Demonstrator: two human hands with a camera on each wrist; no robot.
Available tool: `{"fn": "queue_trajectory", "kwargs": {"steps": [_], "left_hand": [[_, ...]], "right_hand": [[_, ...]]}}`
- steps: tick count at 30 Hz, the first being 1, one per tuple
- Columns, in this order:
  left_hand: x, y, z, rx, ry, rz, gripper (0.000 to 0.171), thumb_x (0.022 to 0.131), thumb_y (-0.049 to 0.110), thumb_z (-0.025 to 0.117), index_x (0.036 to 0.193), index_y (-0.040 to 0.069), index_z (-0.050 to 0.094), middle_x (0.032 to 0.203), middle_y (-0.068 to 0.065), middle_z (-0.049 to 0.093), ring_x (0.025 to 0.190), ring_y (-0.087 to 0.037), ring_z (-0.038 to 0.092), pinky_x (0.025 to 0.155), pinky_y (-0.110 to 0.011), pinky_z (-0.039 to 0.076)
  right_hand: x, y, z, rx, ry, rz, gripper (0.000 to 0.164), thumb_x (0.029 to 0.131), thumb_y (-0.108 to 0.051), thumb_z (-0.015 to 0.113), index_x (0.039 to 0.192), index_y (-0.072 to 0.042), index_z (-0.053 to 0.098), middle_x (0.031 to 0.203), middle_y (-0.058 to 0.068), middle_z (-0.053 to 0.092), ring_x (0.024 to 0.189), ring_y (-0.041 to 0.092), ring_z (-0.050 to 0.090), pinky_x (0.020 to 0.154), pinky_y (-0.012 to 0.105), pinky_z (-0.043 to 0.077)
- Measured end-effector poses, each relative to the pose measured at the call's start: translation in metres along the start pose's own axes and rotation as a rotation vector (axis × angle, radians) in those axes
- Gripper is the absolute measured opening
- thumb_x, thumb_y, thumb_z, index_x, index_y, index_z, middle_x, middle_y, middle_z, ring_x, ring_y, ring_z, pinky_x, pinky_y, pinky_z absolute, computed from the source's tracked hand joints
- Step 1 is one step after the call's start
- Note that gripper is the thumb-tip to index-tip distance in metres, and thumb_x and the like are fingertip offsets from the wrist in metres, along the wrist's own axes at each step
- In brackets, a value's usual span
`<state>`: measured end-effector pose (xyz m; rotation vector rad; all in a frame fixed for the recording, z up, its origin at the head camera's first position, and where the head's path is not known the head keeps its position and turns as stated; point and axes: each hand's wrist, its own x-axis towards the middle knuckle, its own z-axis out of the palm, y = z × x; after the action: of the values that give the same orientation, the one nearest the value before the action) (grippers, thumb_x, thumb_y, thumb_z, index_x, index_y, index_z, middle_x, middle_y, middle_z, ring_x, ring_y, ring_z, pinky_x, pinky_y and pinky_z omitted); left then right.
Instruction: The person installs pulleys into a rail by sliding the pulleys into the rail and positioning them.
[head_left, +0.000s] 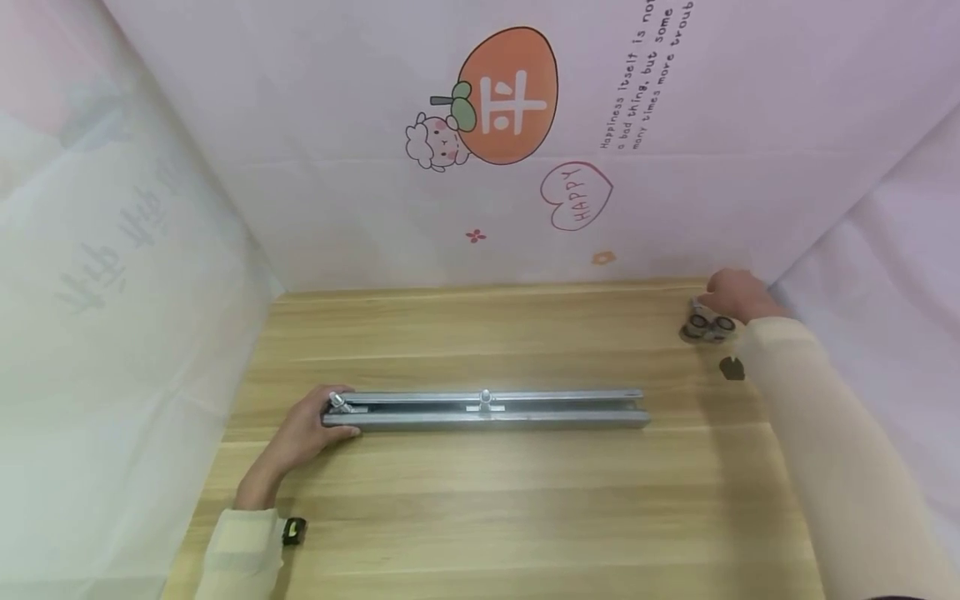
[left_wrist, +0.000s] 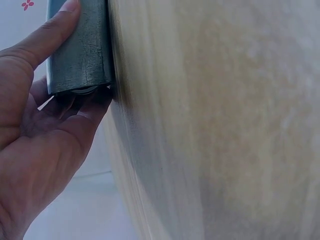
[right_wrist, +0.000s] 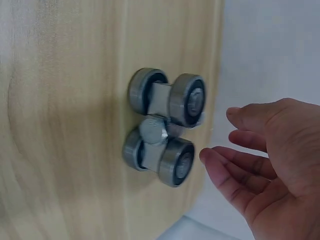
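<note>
A long grey metal channel rail (head_left: 562, 419) lies crosswise on the wooden table, its slot facing up. My left hand (head_left: 311, 429) grips the rail's left end, thumb along the near side and fingers round the far side. Within the slot sit two bolt-topped metal fittings, one fitting (head_left: 341, 405) at the held end and another fitting (head_left: 486, 402) about midway. At the back right stands a four-wheeled roller trolley (right_wrist: 160, 97) with a bolt. My right hand (right_wrist: 285, 160) is beside its wheels, thumb and fingers parted with a gap to the trolley.
Pale printed cloth (head_left: 360, 217) rises behind the wooden table (head_left: 480, 517) and along both sides. A small dark flat patch (head_left: 732, 368) shows on the table near the right sleeve. A black band (head_left: 294, 531) is at the left cuff.
</note>
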<state>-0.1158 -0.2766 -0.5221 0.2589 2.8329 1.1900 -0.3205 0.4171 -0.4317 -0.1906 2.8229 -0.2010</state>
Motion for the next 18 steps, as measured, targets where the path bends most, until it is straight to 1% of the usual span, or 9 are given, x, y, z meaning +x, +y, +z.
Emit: {"fn": "queue_trajectory", "kwargs": {"steps": [2, 4, 5, 7, 9, 11, 13, 15, 18], "left_hand": [[0.000, 0.000, 0.001, 0.001, 0.002, 0.001, 0.066, 0.071, 0.025, 0.084, 0.129, 0.008, 0.059, 0.123, -0.018, 0.062, 0.109, -0.034, 0.058, 0.097, -0.056, 0.043], [0.001, 0.000, 0.001, -0.001, 0.004, 0.002, 0.066, 0.070, 0.026, 0.084, 0.129, 0.008, 0.059, 0.122, -0.018, 0.062, 0.109, -0.034, 0.058, 0.096, -0.055, 0.044], [0.001, 0.000, 0.001, -0.003, 0.005, 0.003, 0.066, 0.070, 0.026, 0.084, 0.129, 0.008, 0.059, 0.122, -0.017, 0.062, 0.109, -0.034, 0.058, 0.096, -0.055, 0.044], [0.001, 0.000, 0.001, -0.005, 0.003, 0.003, 0.066, 0.070, 0.027, 0.084, 0.129, 0.009, 0.059, 0.122, -0.017, 0.062, 0.109, -0.034, 0.058, 0.096, -0.055, 0.044], [0.001, 0.000, 0.002, -0.011, 0.003, -0.002, 0.066, 0.070, 0.027, 0.084, 0.129, 0.009, 0.059, 0.122, -0.017, 0.062, 0.108, -0.033, 0.058, 0.096, -0.055, 0.044], [0.001, 0.000, 0.002, -0.012, 0.001, -0.005, 0.067, 0.070, 0.027, 0.084, 0.130, 0.009, 0.059, 0.122, -0.017, 0.062, 0.108, -0.033, 0.058, 0.096, -0.054, 0.044], [0.001, -0.001, 0.002, -0.007, 0.001, -0.006, 0.067, 0.071, 0.027, 0.084, 0.130, 0.009, 0.059, 0.122, -0.016, 0.062, 0.108, -0.033, 0.058, 0.096, -0.054, 0.044], [0.001, -0.002, 0.002, -0.004, 0.000, -0.006, 0.067, 0.071, 0.028, 0.084, 0.130, 0.010, 0.059, 0.122, -0.016, 0.062, 0.108, -0.033, 0.058, 0.095, -0.053, 0.044], [0.001, -0.002, 0.001, -0.003, 0.003, -0.007, 0.067, 0.070, 0.028, 0.084, 0.130, 0.010, 0.059, 0.122, -0.016, 0.062, 0.108, -0.033, 0.058, 0.095, -0.054, 0.044]], "right_hand": [[0.001, 0.003, 0.002, -0.003, -0.009, 0.020, 0.056, 0.097, -0.033, 0.050, 0.117, 0.019, 0.055, 0.117, 0.042, 0.055, 0.102, 0.056, 0.055, 0.084, 0.065, 0.046], [0.002, 0.004, 0.004, -0.001, -0.011, 0.030, 0.050, 0.096, -0.033, 0.049, 0.108, 0.015, 0.059, 0.102, 0.036, 0.062, 0.088, 0.048, 0.059, 0.074, 0.058, 0.050], [0.003, 0.005, 0.007, 0.002, 0.003, 0.032, 0.044, 0.095, -0.032, 0.049, 0.098, 0.011, 0.061, 0.089, 0.029, 0.063, 0.077, 0.040, 0.059, 0.067, 0.052, 0.051], [0.005, 0.004, 0.011, 0.011, 0.034, 0.020, 0.035, 0.094, -0.028, 0.050, 0.078, 0.002, 0.057, 0.068, 0.014, 0.056, 0.063, 0.027, 0.051, 0.056, 0.041, 0.045], [0.009, 0.004, 0.017, 0.039, 0.059, 0.012, 0.032, 0.092, -0.025, 0.050, 0.067, -0.005, 0.049, 0.059, 0.003, 0.045, 0.056, 0.021, 0.042, 0.051, 0.036, 0.037], [0.012, 0.005, 0.024, 0.062, 0.086, 0.011, 0.033, 0.092, -0.024, 0.051, 0.065, -0.005, 0.048, 0.059, 0.005, 0.046, 0.057, 0.022, 0.043, 0.053, 0.038, 0.038], [0.016, 0.007, 0.029, 0.075, 0.095, 0.013, 0.032, 0.091, -0.023, 0.052, 0.076, 0.005, 0.058, 0.070, 0.017, 0.058, 0.066, 0.031, 0.052, 0.062, 0.046, 0.045], [0.019, 0.010, 0.033, 0.077, 0.101, 0.025, 0.034, 0.092, -0.023, 0.052, 0.088, 0.009, 0.063, 0.084, 0.025, 0.064, 0.078, 0.038, 0.056, 0.070, 0.053, 0.046], [0.023, 0.012, 0.036, 0.078, 0.111, 0.028, 0.033, 0.091, -0.024, 0.053, 0.086, 0.007, 0.067, 0.084, 0.023, 0.066, 0.080, 0.039, 0.057, 0.072, 0.053, 0.047]]}}
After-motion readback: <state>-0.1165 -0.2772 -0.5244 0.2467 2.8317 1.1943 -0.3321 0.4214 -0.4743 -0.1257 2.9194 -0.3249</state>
